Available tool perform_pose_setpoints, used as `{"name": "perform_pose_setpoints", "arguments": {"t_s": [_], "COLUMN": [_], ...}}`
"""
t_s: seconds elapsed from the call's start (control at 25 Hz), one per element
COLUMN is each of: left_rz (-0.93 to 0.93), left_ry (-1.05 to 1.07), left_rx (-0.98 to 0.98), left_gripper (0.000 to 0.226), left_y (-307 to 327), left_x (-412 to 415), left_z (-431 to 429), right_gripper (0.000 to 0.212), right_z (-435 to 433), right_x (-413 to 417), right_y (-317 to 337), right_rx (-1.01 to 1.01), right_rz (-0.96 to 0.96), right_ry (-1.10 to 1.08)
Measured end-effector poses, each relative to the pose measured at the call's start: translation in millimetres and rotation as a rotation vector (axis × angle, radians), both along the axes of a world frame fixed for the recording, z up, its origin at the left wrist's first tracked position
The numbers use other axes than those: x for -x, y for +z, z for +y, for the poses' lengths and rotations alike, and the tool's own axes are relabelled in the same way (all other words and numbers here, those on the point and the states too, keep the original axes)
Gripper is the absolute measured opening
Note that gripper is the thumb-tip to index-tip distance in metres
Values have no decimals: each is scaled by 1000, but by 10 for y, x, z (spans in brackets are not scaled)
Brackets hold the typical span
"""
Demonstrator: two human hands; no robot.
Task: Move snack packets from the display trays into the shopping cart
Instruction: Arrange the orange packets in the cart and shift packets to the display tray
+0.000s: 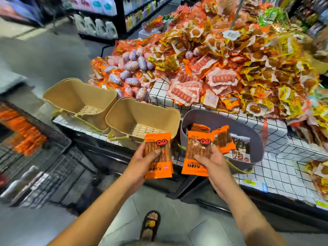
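Hands are both full. The left hand [147, 157] grips an orange plastic snack packet with a clear window of brown sticks [158, 172], thumb laid across its front. The right hand [212, 161] holds a second matching orange packet [196, 142] the same way. Both packets hang upright in the air, side by side but apart, just in front of the display table covered in white black-gridded cloth [284, 167]. The right packet sits over the near rim of a grey oval tub [256, 139], where more orange packets [224, 137] and a silver-and-red one [240, 150] lie. Left of the tub stand two beige plastic baskets with slotted bottoms [142, 114] [79, 96]. A heap of orange, yellow and white wrapped snacks [230, 59] covers the table behind. The black wire shopping cart [53, 157] stands well to the left, blurred, with orange shapes [26, 135] inside. A sandalled foot [150, 224] shows on the grey floor below.
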State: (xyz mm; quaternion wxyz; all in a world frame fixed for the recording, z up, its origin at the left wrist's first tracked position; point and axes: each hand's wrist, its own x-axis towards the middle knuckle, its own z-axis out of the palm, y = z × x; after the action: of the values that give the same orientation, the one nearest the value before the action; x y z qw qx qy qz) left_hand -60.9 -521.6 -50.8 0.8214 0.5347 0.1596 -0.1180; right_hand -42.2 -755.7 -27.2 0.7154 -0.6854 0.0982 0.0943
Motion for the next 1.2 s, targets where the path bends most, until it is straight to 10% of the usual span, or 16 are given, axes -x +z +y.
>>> {"name": "perform_pose_setpoints", "arguments": {"t_s": [0.68, 1.2], "left_rz": [246, 215], "left_ry": [537, 693], "left_rx": [-94, -103], "left_gripper": [24, 29], "left_y": [-912, -925], "left_x": [2842, 3081], "left_z": [1074, 3241], "right_gripper": [41, 46], "right_z": [1573, 3827], "right_x": [1529, 1719], "right_y": [-1152, -1159], "right_rx": [92, 139], "right_rz": [300, 248], "right_ry": [617, 837]}}
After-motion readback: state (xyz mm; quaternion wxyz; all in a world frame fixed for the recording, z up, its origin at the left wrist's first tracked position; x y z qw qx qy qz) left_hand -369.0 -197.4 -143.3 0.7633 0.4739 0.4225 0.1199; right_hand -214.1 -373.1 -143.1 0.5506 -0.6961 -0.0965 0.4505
